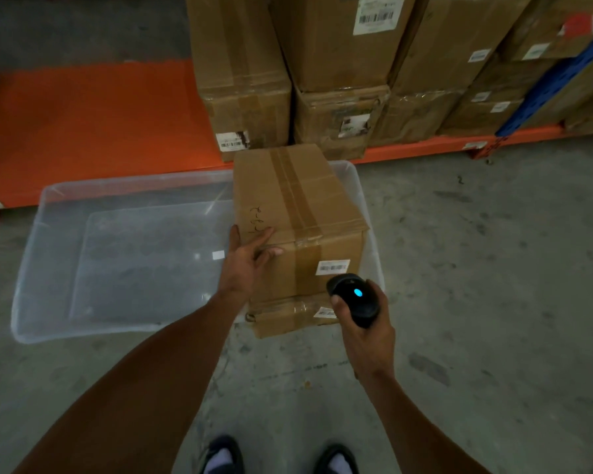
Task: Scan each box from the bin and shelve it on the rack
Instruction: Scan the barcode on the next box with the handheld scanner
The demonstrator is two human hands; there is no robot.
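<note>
A taped cardboard box (298, 206) stands in the right end of a clear plastic bin (83, 200), on top of a lower box (288, 318). My left hand (249, 258) rests on the near left corner of the top box with straight fingers. My right hand (367, 323) grips a black handheld scanner (355, 297) with a lit blue dot. The scanner sits just below the white barcode label (332, 267) on the box's front face.
An orange rack shelf (89, 121) runs along the floor behind the bin, bare on the left. Several stacked cardboard boxes (322, 63) fill its right part. A blue rack upright (558, 83) stands at far right. Grey concrete floor lies around; my feet (278, 456) show at the bottom.
</note>
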